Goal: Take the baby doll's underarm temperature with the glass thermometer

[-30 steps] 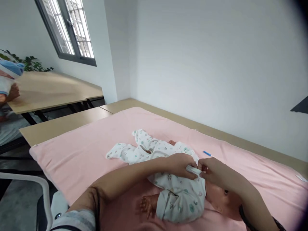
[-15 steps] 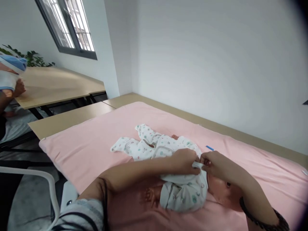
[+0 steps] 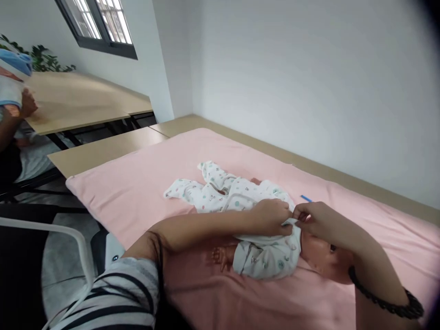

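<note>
A baby doll (image 3: pixel 323 256) lies on its back on a pink sheet (image 3: pixel 130 183), head toward the right and legs toward the far left. It wears a white patterned romper (image 3: pixel 268 263), with one doll hand showing at the near cuff. At the romper's neck, my left hand (image 3: pixel 273 216) is closed on the edge of the cloth. Close beside it, my right hand (image 3: pixel 314 217) pinches the same collar edge, partly covering the doll's face. Whatever fastener may lie between my fingertips is hidden.
A blue stick-like object (image 3: pixel 305 198) lies on the sheet beyond my right hand. White walls border the table (image 3: pixel 113 149). At far left, a person's hand (image 3: pixel 28 103) holds another doll in a blue cap (image 3: pixel 15 62). A white chair frame (image 3: pixel 77 236) stands at lower left.
The view has tilted down slightly, so everything sits higher and a little to the right. Both hands keep their hold at the romper's collar with barely any movement.
</note>
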### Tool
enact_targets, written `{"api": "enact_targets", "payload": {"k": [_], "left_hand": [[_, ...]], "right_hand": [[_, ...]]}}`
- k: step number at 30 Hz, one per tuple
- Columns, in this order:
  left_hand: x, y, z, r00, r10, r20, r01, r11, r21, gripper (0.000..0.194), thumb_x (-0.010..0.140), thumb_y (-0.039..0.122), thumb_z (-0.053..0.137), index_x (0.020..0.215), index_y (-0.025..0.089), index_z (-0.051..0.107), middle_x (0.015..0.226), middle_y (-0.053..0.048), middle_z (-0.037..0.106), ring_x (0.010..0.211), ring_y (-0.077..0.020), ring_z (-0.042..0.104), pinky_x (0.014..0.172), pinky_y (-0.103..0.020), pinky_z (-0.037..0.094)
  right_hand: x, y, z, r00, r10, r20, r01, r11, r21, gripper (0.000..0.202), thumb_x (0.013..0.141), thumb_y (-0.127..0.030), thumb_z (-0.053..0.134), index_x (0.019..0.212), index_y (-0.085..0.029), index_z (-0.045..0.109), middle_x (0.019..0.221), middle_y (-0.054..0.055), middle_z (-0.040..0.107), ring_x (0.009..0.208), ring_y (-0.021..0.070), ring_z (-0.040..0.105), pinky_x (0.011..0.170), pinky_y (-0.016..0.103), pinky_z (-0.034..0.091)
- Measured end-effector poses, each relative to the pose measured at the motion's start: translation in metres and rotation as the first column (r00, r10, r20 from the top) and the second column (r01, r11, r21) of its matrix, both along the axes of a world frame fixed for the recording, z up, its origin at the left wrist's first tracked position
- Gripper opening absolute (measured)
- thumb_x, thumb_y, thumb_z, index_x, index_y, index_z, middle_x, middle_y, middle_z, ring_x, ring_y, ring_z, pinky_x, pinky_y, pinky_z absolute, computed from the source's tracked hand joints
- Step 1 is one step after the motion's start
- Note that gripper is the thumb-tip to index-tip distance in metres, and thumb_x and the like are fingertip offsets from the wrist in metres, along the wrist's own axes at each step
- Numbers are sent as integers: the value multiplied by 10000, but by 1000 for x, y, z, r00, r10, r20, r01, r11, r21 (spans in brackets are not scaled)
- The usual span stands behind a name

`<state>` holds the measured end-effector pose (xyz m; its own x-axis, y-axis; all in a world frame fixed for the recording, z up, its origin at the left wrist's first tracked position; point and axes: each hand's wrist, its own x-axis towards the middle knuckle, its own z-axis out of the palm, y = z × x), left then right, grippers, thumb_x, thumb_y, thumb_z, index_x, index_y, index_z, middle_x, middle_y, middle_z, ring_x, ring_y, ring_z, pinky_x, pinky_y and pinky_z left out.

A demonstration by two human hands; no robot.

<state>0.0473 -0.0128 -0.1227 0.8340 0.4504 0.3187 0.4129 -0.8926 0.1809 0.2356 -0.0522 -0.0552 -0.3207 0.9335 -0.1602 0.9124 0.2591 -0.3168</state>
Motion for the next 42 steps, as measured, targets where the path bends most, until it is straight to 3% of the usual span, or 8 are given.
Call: {"api": "enact_targets", "payload": {"k": [5, 9, 16, 22, 29, 33, 37, 42], "left_hand": [[2, 2, -13, 1000, 7, 10, -8, 987, 159, 289, 925, 383, 574, 954, 124, 700, 904, -94, 672, 840, -223, 659, 707, -325, 509], [2, 4, -13, 1000, 16, -2, -15, 985, 174, 330, 946, 414, 556, 969, 117, 698, 928, -99, 679, 847, -223, 663, 731, -331, 522], [1, 1, -4, 998, -5, -58, 6, 1000, 26, 381, 971, 447, 516, 1025, 112, 689, 1004, -122, 705, 947, -243, 690, 802, -322, 527], [4, 12, -5, 998, -52, -26, 45, 971, -234, 365, 939, 488, 507, 1005, 168, 672, 1003, -88, 714, 966, -257, 684, 764, -331, 506], [4, 24, -10, 995, -84, 59, 101, 903, -418, 416, 909, 498, 606, 1172, 181, 669, 1098, -55, 715, 1064, -243, 664, 867, -317, 496], [4, 27, -12, 997, -64, 37, 74, 886, -457, 438, 876, 549, 668, 1145, 203, 696, 1090, -49, 731, 1071, -246, 674, 869, -311, 501], [3, 25, -11, 996, -76, 47, 89, 891, -445, 408, 879, 550, 665, 1110, 217, 709, 1086, -46, 736, 1085, -250, 670, 887, -322, 490], [2, 22, -7, 997, -78, 24, 80, 888, -452, 387, 885, 524, 625, 1112, 217, 686, 1104, -44, 718, 1074, -259, 658, 848, -340, 486]], "right_hand": [[-8, 0, 2, 999, -25, -37, 22, 997, -79, 139, 776, -181, 543, 801, -219, 675, 823, 41, 707, 787, 210, 630, 703, 308, 461], [-11, -3, 3, 997, -65, -38, 62, 994, -85, 113, 781, -180, 530, 819, -203, 633, 853, 53, 686, 782, 204, 610, 687, 311, 451], [5, 4, -13, 996, -30, -87, 21, 995, -100, 59, 800, -260, 546, 853, -235, 549, 813, 10, 673, 754, 192, 620, 630, 283, 460], [23, 19, -39, 997, -2, -72, -5, 996, -94, 102, 777, -347, 567, 798, -247, 570, 777, 29, 721, 724, 218, 652, 663, 326, 485], [18, 16, -32, 1000, -15, 24, 17, 996, -92, 201, 733, -446, 591, 709, -252, 544, 753, 46, 702, 733, 241, 642, 680, 356, 474], [19, 18, -38, 1000, -2, 28, 3, 998, -58, 111, 757, -355, 589, 733, -247, 576, 754, 30, 707, 724, 222, 634, 673, 340, 458], [26, 20, -44, 1000, 12, 5, -12, 1000, -17, 147, 790, -384, 596, 738, -249, 569, 749, 31, 702, 718, 225, 629, 689, 352, 471], [25, 19, -37, 1000, -10, -17, 9, 997, -79, 164, 777, -426, 598, 726, -273, 570, 774, 73, 709, 725, 268, 645, 665, 406, 483]]}}
